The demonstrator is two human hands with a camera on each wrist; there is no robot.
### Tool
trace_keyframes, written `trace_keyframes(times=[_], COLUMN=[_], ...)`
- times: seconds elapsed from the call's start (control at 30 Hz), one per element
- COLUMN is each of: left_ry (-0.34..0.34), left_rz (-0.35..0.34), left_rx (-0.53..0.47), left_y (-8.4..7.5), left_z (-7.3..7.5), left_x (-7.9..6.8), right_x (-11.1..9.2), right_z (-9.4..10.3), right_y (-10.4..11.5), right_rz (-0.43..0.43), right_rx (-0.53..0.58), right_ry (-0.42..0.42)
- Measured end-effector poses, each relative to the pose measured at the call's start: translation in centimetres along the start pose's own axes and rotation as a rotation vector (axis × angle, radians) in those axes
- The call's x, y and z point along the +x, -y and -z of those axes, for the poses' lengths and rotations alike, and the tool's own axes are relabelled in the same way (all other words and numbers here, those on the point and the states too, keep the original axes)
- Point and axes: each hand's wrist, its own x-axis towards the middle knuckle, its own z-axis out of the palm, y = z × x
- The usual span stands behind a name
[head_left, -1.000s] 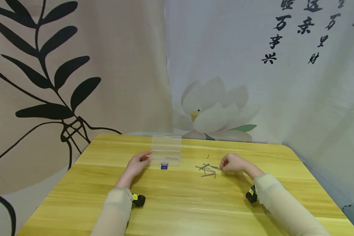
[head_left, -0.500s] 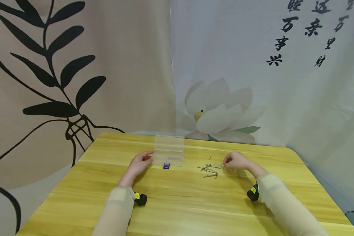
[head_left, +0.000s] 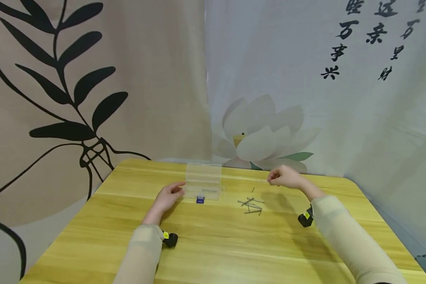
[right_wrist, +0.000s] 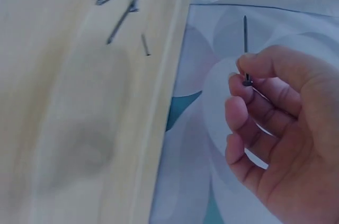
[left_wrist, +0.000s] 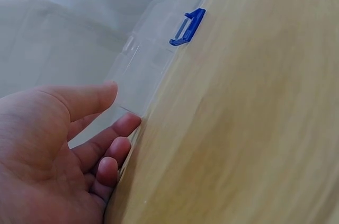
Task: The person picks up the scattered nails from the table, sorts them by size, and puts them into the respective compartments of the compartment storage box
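My right hand [head_left: 286, 177] pinches a nail [right_wrist: 246, 36] between thumb and forefinger, raised off the table. In the right wrist view the nail's head sits below the thumb and its point faces up. A clear plastic box [head_left: 203, 191] stands at the back of the table with its lid [head_left: 203, 172] raised behind it and a blue latch [head_left: 200, 200] at its front. Something thin and grey lies inside. My left hand [left_wrist: 58, 144] rests at the box's left end, fingers loosely bent, fingertips right at its edge.
Several loose nails [head_left: 250, 204] lie crossed in a pile right of the box. One small nail [head_left: 253, 189] lies apart, behind the pile. The wooden table [head_left: 213, 244] ends at a printed cloth backdrop [head_left: 163, 79].
My right hand has drawn a nail from the right side of the pile and lifted it up and back. The left hand has stayed at the box. The head view shifted slightly.
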Motion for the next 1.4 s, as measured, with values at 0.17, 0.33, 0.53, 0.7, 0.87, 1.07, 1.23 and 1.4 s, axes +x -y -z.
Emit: trace_keyframes(times=[0.17, 0.33, 0.53, 0.7, 0.87, 1.07, 1.23, 1.4], left_ry=[0.001, 0.001, -0.017, -0.024, -0.027, -0.017, -0.022, -0.025], left_rz=[-0.008, -0.011, -0.004, 0.000, -0.011, 0.003, 0.003, 0.000], left_rx=[0.016, 0.010, 0.017, 0.020, 0.020, 0.008, 0.009, 0.010], left_y=[0.0, 0.0, 0.1, 0.3, 0.4, 0.2, 0.2, 0.3], left_z=[0.0, -0.1, -0.2, -0.2, -0.4, -0.6, -0.6, -0.4], left_x=[0.1, 0.1, 0.0, 0.1, 0.2, 0.2, 0.2, 0.1], right_x=[0.5, 1.1, 2.8, 4.9, 7.0, 9.0, 10.3, 11.0], right_z=[0.5, 0.1, -2.2, -5.2, -7.5, -9.5, -10.8, -12.0], right_y=[1.2, 1.9, 2.4, 3.0, 3.9, 4.7, 5.2, 6.2], right_rz=[-0.025, -0.016, 0.034, 0.042, 0.031, 0.023, 0.005, -0.031], right_rx=[-0.001, 0.008, 0.084, 0.060, 0.049, 0.015, 0.005, 0.002], right_ry=[0.007, 0.008, 0.011, -0.012, -0.065, -0.160, -0.176, -0.163])
